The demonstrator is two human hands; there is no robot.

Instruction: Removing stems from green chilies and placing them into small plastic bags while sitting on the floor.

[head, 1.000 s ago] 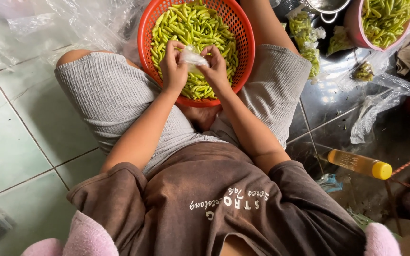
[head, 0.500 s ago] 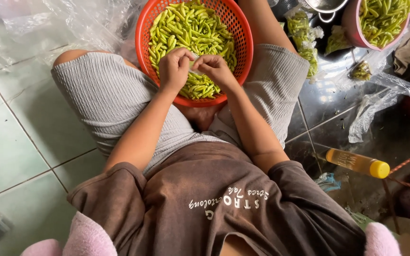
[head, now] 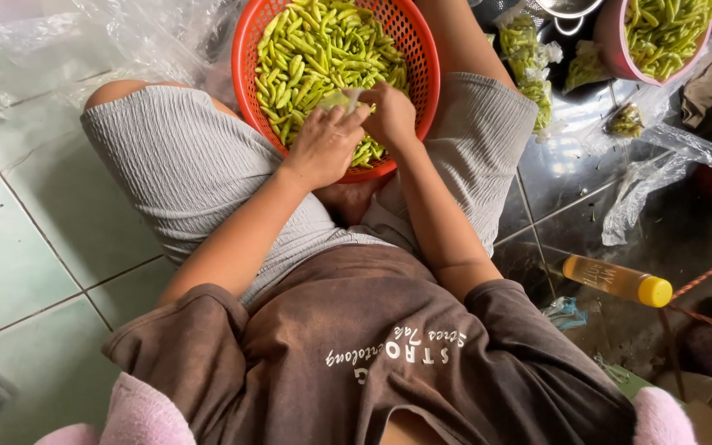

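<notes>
Both hands over round red plastic basket (head: pixel 419 76) of green chilli pods (head: pixel 306 58)
Left hand (head: pixel 323 148) and right hand (head: pixel 389 115) pinching small clear plastic bag (head: pixel 341 99) between them, touching, directly above pods

A yellow-capped amber bottle (head: pixel 617 280) lies right; clear plastic bags (head: pixel 661 169) beyond.

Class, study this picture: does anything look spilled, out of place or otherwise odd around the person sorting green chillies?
A yellow-capped bottle lies on its side on the wet, dark floor instead of standing. Crumpled clear plastic bags and stray green scraps are scattered nearby. The red basket of green chillies sits steady between the person's knees.
</notes>
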